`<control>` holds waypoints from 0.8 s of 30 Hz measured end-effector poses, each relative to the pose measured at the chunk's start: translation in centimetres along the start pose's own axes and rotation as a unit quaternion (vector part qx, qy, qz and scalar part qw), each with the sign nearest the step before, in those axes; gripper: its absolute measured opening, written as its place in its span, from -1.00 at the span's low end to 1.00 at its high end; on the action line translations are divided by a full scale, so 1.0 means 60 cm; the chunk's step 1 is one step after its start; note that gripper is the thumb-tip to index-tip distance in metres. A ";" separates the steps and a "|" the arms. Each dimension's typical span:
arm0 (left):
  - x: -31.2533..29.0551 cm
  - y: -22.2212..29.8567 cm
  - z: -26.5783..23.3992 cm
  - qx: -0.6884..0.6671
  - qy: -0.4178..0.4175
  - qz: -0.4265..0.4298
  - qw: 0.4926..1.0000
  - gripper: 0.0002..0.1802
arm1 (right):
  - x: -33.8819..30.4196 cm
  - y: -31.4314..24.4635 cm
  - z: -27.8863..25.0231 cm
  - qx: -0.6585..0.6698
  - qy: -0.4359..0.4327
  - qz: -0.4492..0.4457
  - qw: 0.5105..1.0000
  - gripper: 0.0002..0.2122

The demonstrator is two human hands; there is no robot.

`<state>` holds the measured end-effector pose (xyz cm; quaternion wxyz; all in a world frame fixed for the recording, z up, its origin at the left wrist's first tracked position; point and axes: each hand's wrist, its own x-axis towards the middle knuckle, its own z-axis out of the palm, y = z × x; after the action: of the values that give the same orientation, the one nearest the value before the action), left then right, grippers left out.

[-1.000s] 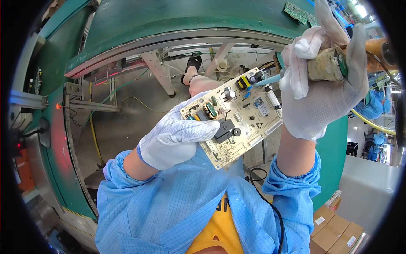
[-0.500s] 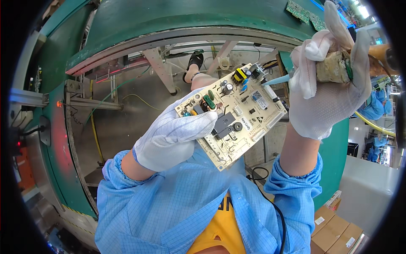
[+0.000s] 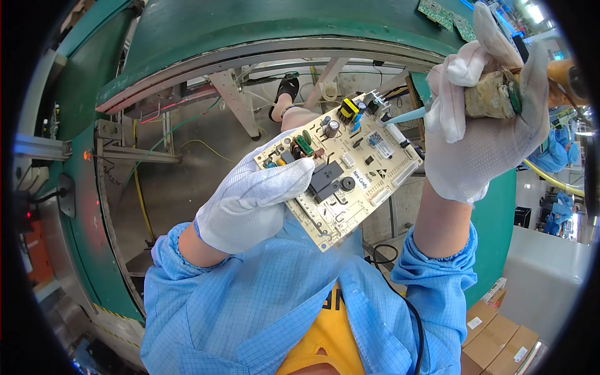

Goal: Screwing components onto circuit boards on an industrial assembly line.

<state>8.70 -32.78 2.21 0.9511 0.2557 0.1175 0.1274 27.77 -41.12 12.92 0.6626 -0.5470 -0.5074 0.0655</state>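
Observation:
My left hand [image 3: 247,197], in a white glove, grips a cream circuit board [image 3: 356,209] by its left edge, thumb on top. The board is tilted in front of my body and carries a yellow-and-black transformer [image 3: 348,111], a green coil [image 3: 303,145], black relays and white connectors. My gloved right hand [image 3: 459,147] is closed round a dispensing tool with a pale blue tapered nozzle [image 3: 407,116] and a worn, wrapped block-like body [image 3: 490,97]. The nozzle tip is at the board's upper right edge, near a white connector; whether it touches cannot be seen.
A green bench [image 3: 262,25] with a metal edge runs across the far side, with green circuit boards [image 3: 437,14] at its far right. Another green surface [image 3: 75,231] lies left. Cardboard boxes [image 3: 490,337] stand lower right; people in blue work beyond. A yellow hose [image 3: 556,181] hangs at right.
The board has shifted slightly left in my left hand and tilted a little. My right hand and the nozzle have moved slightly left, staying at the same edge of the board.

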 end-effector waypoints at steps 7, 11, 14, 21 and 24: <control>-0.002 0.002 -0.001 -0.085 0.049 -0.018 0.995 -0.49 | -0.002 0.003 -0.020 0.046 -0.051 -0.015 0.998 -0.47; -0.006 0.007 0.002 -0.102 0.058 0.001 0.993 -0.50 | -0.013 0.002 0.013 -0.078 0.061 -0.031 0.995 -0.46; -0.013 0.001 -0.019 -0.038 0.079 0.013 0.996 -0.50 | -0.015 0.006 0.019 -0.028 0.031 -0.084 0.996 -0.46; -0.012 0.016 0.000 -0.114 0.025 -0.016 0.993 -0.55 | -0.006 0.035 -0.024 0.024 -0.106 -0.118 0.987 -0.52; -0.014 0.013 -0.003 -0.133 0.038 -0.002 0.990 -0.46 | -0.012 0.042 -0.007 -0.019 -0.017 -0.198 0.980 -0.54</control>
<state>7.75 -32.33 2.60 0.9718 0.1220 0.1357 0.1493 28.93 -40.88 10.53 0.6431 -0.4469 -0.6182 -0.0670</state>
